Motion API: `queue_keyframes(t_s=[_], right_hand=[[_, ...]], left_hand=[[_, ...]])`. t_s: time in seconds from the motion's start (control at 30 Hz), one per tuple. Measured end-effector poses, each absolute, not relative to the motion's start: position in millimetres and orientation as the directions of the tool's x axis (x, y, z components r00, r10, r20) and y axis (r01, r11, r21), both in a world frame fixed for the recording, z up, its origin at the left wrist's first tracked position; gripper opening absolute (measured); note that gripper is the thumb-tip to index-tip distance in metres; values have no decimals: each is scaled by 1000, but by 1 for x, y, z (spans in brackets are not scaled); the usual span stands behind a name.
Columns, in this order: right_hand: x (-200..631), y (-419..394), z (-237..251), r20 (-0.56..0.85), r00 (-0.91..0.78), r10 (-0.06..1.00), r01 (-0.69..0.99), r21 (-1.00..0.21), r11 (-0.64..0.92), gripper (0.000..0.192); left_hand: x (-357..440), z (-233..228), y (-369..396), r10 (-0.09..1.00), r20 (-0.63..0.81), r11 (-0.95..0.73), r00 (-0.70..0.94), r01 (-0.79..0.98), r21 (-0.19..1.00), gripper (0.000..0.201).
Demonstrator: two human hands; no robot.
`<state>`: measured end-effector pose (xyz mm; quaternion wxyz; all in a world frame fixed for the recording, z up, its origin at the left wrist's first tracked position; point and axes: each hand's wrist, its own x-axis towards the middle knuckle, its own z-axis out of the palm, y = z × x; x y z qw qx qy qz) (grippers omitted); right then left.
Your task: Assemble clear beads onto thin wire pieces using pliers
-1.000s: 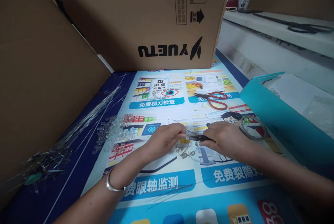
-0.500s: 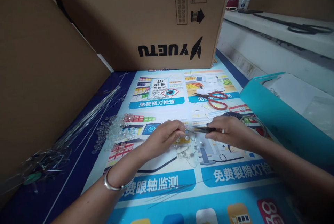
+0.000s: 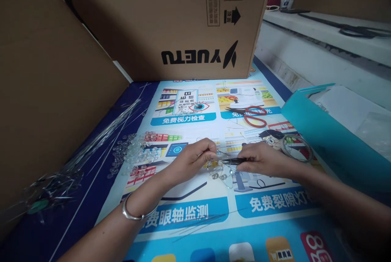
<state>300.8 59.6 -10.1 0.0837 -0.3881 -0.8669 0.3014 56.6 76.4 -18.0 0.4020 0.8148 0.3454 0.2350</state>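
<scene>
The left hand [image 3: 195, 157] pinches a wire piece [image 3: 220, 172] strung with clear beads; the right hand [image 3: 262, 159] is closed on dark pliers [image 3: 233, 160], whose tips meet the wire just beside the left grip; boxes [image 3: 171, 22] wall the bench [image 3: 195, 213] behind and left (glossy poster on top); loose beads [image 3: 134, 152] lie left, scissors [image 3: 255, 116] beyond.

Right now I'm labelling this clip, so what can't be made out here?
Head view only:
- Pliers tips: too small, beside the left hand.
- Beaded wire piece: too fine to trace.
- Right hand grip: fingers curl over the handles.
- Wire bundle: blurred at the left edge.
</scene>
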Motion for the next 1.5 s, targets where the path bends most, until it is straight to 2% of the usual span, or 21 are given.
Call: queue_keyframes(t_s=[0.3,0.5,1.1,1.5], right_hand=[[300,58,-12,-82,-699,710,606,-596,527,33],[300,59,-17,-79,-712,697,566,-652,504,33],[301,68,-16,-93,-807,583,388,-828,404,33],[300,72,-21,-57,-827,559,368,-806,463,35]], left_hand=[[58,-19,75,750,147,-495,645,399,772,18],[60,-22,73,734,191,-531,651,376,759,16],[61,-21,72,685,196,-502,701,261,824,23],[62,-18,72,699,159,-442,697,248,862,20]])
